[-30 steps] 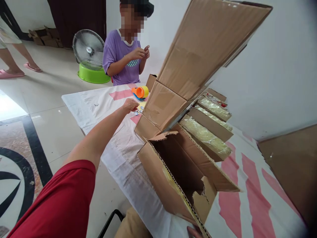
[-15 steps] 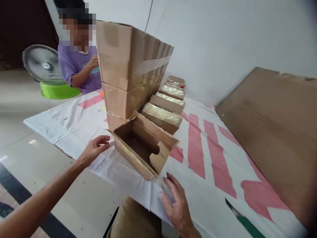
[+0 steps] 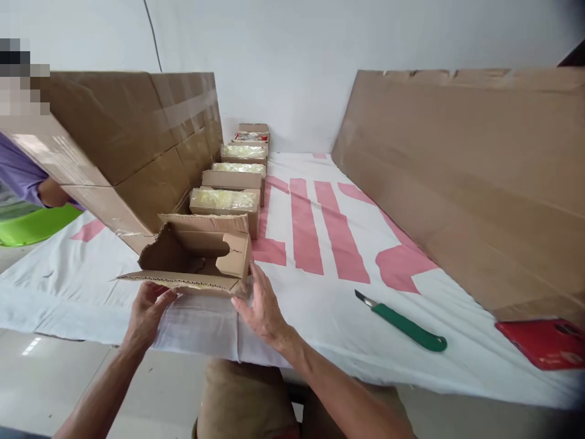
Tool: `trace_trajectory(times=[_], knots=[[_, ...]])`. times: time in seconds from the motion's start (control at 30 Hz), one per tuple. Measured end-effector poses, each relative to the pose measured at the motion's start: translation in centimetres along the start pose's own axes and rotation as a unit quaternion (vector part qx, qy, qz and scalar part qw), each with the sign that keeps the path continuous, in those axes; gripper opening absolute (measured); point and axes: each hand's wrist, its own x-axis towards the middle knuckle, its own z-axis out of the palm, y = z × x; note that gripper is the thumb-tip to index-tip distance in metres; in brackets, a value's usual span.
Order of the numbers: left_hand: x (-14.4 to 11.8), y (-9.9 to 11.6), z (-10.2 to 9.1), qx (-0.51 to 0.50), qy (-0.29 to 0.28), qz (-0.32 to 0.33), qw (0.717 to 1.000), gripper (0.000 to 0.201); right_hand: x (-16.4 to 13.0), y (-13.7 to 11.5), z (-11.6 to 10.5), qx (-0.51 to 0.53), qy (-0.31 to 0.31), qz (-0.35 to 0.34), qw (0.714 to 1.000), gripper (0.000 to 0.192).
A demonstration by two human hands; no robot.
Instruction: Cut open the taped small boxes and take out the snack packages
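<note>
Two bare hands meet at a small open brown cardboard box with torn flaps (image 3: 196, 259), which sits at the near edge of the worktop covered in a white cloth with pink stripes (image 3: 320, 305). The left hand (image 3: 147, 311) has its fingers curled up under the box's near flap, touching it. The right hand (image 3: 260, 305) lies with released, spread fingers against the box's right corner. Behind the box runs a row of small cardboard boxes filled with pale yellowish packets (image 3: 228, 201), beside a large tilted brown carton (image 3: 137, 140). Well apart to the right lies a green-handled utility knife (image 3: 402, 323).
</note>
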Motion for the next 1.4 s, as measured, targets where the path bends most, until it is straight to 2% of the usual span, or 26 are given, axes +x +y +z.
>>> trace_trajectory(times=[0.1, 0.17, 0.4, 0.57, 0.73, 0.83, 1.0, 1.17, 1.27, 1.4], knots=[[-0.1, 0.5, 1.7, -0.009, 0.044, 0.012, 0.999, 0.065, 1.0, 0.2, -1.1, 0.036, -0.011, 0.017, 0.999, 0.079], [-0.1, 0.7, 2.1, 0.001, 0.062, 0.017, 0.998, 0.068, 1.3, 0.2, -1.3, 0.052, -0.019, 0.028, 0.998, 0.076], [-0.3, -0.5, 1.2, -0.008, 0.081, 0.039, 0.996, 0.065, 0.7, 0.4, 0.5, 0.074, -0.003, 0.021, 0.997, 0.076], [0.2, -1.4, 1.5, -0.013, 0.066, 0.064, 0.996, 0.071, 0.8, 0.8, 1.2, 0.09, 0.006, 0.014, 0.996, 0.075], [-0.2, -2.2, 1.4, 0.004, 0.064, 0.071, 0.995, 0.073, -0.3, 0.9, 0.6, 0.101, -0.032, 0.043, 0.993, 0.07], [-1.0, -2.7, 1.4, 0.028, 0.082, 0.063, 0.994, 0.074, -2.1, 0.9, -0.9, 0.083, -0.036, 0.051, 0.995, 0.061], [-2.3, -2.8, 1.0, 0.073, 0.136, 0.06, 0.986, 0.079, -5.8, 1.7, -5.9, 0.027, 0.001, 0.044, 0.999, 0.039], [-3.5, -2.3, 1.2, 0.103, 0.15, 0.079, 0.98, 0.085, -8.2, 4.2, -13.7, -0.103, 0.062, -0.008, 0.993, 0.03], [-4.0, -2.1, 1.1, 0.109, 0.149, 0.085, 0.979, 0.091, -9.8, 6.3, -19.7, -0.212, 0.096, 0.002, 0.973, 0.031], [-2.6, -1.4, 0.8, 0.103, 0.152, 0.094, 0.978, 0.097, -12.8, 9.4, -26.7, -0.364, 0.105, 0.073, 0.922, 0.039]])
